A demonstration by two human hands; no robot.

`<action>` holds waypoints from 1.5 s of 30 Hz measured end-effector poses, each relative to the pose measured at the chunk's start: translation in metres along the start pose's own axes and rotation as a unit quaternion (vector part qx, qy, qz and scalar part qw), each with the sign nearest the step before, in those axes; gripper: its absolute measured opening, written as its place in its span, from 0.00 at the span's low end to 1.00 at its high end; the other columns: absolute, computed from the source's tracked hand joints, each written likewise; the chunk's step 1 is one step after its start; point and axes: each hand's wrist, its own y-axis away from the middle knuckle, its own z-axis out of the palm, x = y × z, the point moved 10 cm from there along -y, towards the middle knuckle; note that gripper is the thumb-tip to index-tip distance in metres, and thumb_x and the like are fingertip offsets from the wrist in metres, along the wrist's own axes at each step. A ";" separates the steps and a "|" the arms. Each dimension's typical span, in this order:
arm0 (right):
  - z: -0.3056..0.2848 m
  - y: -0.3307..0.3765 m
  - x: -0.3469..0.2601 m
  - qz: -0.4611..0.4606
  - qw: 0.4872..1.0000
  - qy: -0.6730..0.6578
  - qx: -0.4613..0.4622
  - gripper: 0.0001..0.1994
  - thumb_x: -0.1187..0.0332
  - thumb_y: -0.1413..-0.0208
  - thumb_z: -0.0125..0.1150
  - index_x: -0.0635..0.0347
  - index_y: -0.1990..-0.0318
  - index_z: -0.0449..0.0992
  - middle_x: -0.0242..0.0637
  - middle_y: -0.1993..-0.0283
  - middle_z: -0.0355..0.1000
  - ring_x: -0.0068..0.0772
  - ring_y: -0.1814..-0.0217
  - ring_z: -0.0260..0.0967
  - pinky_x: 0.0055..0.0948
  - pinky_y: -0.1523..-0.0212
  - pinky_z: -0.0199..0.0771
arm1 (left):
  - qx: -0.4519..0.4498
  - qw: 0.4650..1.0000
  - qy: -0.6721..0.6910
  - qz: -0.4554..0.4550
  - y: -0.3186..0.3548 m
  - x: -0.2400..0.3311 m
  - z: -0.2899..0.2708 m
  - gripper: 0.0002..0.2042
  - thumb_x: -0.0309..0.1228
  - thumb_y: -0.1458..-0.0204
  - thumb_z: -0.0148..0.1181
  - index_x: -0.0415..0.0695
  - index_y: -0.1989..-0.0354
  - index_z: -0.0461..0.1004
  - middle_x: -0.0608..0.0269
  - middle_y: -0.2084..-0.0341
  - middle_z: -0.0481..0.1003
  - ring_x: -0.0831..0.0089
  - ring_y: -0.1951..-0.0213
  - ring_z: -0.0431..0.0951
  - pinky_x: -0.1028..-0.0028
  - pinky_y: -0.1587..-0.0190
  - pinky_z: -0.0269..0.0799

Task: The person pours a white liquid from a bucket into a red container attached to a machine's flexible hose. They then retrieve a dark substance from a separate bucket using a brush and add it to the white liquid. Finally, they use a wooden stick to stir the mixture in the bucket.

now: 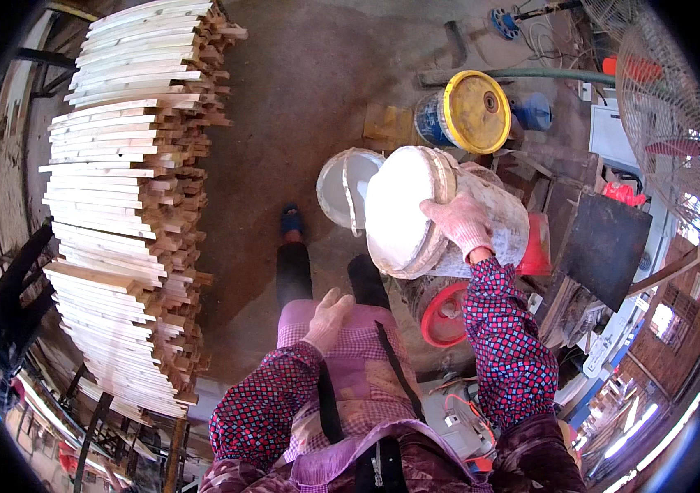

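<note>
A large white bucket (506,222) lies tilted in front of me on the right, its smooth white end (399,214) turned to the left. My right hand (458,220), in a pale knitted glove, grips it at the ridged rim. Over my pink checked apron (350,361) hovers my left hand (329,319), also gloved, its fingers stretched out and holding nothing. Just left of the bucket stands a white pail (335,191) with a pale strap-like handle across it; the large bucket partly covers it.
Stacked light wooden strips (120,181) line the left side. Beyond the white bucket is a blue bucket with a yellow lid (477,111). A red-lidded container (446,316) stands nearer me. A dark board (605,246) and a wire-caged fan (670,99) are at the right.
</note>
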 end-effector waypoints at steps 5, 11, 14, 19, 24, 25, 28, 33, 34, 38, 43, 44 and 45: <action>-0.005 -0.009 0.020 -0.002 0.999 0.010 0.042 0.40 0.44 0.64 0.65 0.70 0.48 0.69 0.57 0.49 0.70 0.50 0.44 0.67 0.39 0.45 0.67 | -0.006 1.000 0.019 0.017 -0.005 -0.002 0.004 0.31 0.35 0.43 0.54 0.36 0.35 0.49 0.69 0.73 0.67 0.80 0.72 0.66 0.80 0.70 0.63; -0.015 -0.003 0.057 -0.009 1.000 -0.007 -0.004 0.36 0.46 0.64 0.66 0.71 0.54 0.74 0.58 0.53 0.72 0.49 0.46 0.70 0.38 0.47 0.70 | 0.004 0.996 -0.055 0.067 -0.009 0.003 0.000 0.30 0.38 0.44 0.54 0.35 0.37 0.53 0.67 0.68 0.66 0.79 0.67 0.66 0.78 0.65 0.62; -0.018 0.014 0.066 -0.019 1.000 -0.021 0.003 0.37 0.46 0.65 0.67 0.72 0.53 0.73 0.59 0.53 0.72 0.51 0.46 0.69 0.39 0.46 0.69 | -0.004 0.989 -0.136 0.057 0.002 0.007 0.012 0.35 0.41 0.47 0.56 0.33 0.36 0.52 0.50 0.44 0.66 0.65 0.46 0.69 0.73 0.45 0.63; -0.027 0.011 0.096 -0.003 1.000 -0.018 0.005 0.39 0.47 0.65 0.67 0.73 0.51 0.70 0.60 0.50 0.69 0.51 0.44 0.68 0.39 0.45 0.67 | -0.048 0.993 -0.104 0.007 0.019 0.013 0.046 0.35 0.40 0.47 0.56 0.33 0.35 0.50 0.47 0.40 0.62 0.65 0.38 0.62 0.72 0.40 0.59; -0.030 0.018 0.117 -0.015 0.998 -0.047 -0.028 0.38 0.46 0.65 0.67 0.71 0.51 0.70 0.58 0.49 0.70 0.51 0.45 0.68 0.38 0.44 0.67 | -0.049 0.980 -0.140 0.131 0.041 0.037 0.074 0.34 0.31 0.45 0.56 0.35 0.34 0.46 0.46 0.40 0.61 0.64 0.38 0.61 0.72 0.39 0.58; -0.032 0.018 0.120 -0.019 0.999 -0.038 -0.008 0.38 0.46 0.65 0.67 0.70 0.52 0.71 0.57 0.50 0.70 0.51 0.46 0.69 0.38 0.45 0.67 | -0.071 0.977 -0.116 0.163 0.046 0.042 0.084 0.34 0.29 0.46 0.56 0.35 0.34 0.46 0.46 0.39 0.60 0.63 0.37 0.60 0.71 0.38 0.58; -0.043 0.023 0.126 -0.031 0.998 -0.025 0.057 0.34 0.48 0.65 0.67 0.70 0.56 0.74 0.54 0.57 0.74 0.49 0.50 0.72 0.38 0.49 0.71 | -0.134 0.960 -0.078 0.231 0.071 0.068 0.130 0.34 0.23 0.47 0.56 0.35 0.34 0.46 0.46 0.37 0.56 0.57 0.37 0.59 0.66 0.36 0.55; -0.050 0.027 0.168 -0.040 0.993 -0.111 -0.012 0.29 0.50 0.64 0.66 0.71 0.61 0.77 0.55 0.60 0.75 0.46 0.55 0.74 0.38 0.55 0.74 | -0.151 0.791 -0.312 0.504 0.126 0.120 0.228 0.29 0.25 0.48 0.54 0.31 0.38 0.55 0.39 0.44 0.65 0.52 0.42 0.66 0.62 0.41 0.63; -0.048 0.030 0.175 -0.037 0.991 -0.129 -0.014 0.29 0.49 0.64 0.67 0.68 0.61 0.77 0.54 0.61 0.75 0.47 0.55 0.74 0.39 0.54 0.73 | -0.167 0.748 -0.311 0.562 0.143 0.136 0.246 0.28 0.27 0.47 0.52 0.30 0.38 0.55 0.40 0.44 0.65 0.51 0.42 0.66 0.62 0.42 0.63; -0.046 0.014 0.127 -0.179 0.980 -0.083 0.031 0.26 0.52 0.57 0.61 0.62 0.53 0.72 0.60 0.55 0.70 0.48 0.61 0.74 0.45 0.61 0.74 | -0.185 0.653 -0.328 0.657 0.138 0.184 0.294 0.27 0.33 0.43 0.44 0.28 0.38 0.54 0.40 0.43 0.64 0.46 0.42 0.64 0.59 0.39 0.59; 0.005 -0.022 0.168 -0.213 0.948 -0.235 0.031 0.23 0.57 0.56 0.58 0.61 0.55 0.76 0.53 0.62 0.75 0.53 0.57 0.74 0.46 0.56 0.74 | -0.203 0.511 -0.448 0.706 0.132 0.157 0.388 0.26 0.36 0.41 0.42 0.30 0.39 0.57 0.39 0.42 0.62 0.46 0.39 0.61 0.57 0.37 0.53; -0.012 -0.007 0.171 -0.185 0.942 -0.275 0.051 0.21 0.56 0.56 0.57 0.61 0.58 0.77 0.53 0.63 0.75 0.51 0.57 0.74 0.43 0.57 0.73 | -0.230 0.570 -0.405 0.677 0.112 0.160 0.385 0.25 0.36 0.41 0.42 0.30 0.39 0.58 0.40 0.43 0.63 0.49 0.39 0.61 0.59 0.37 0.53; -0.030 0.011 0.174 -0.156 0.933 -0.316 0.070 0.20 0.55 0.55 0.55 0.61 0.61 0.78 0.53 0.64 0.75 0.49 0.58 0.74 0.41 0.57 0.72 | -0.246 0.623 -0.370 0.644 0.092 0.162 0.379 0.28 0.42 0.41 0.43 0.31 0.39 0.58 0.43 0.43 0.63 0.51 0.40 0.62 0.60 0.38 0.54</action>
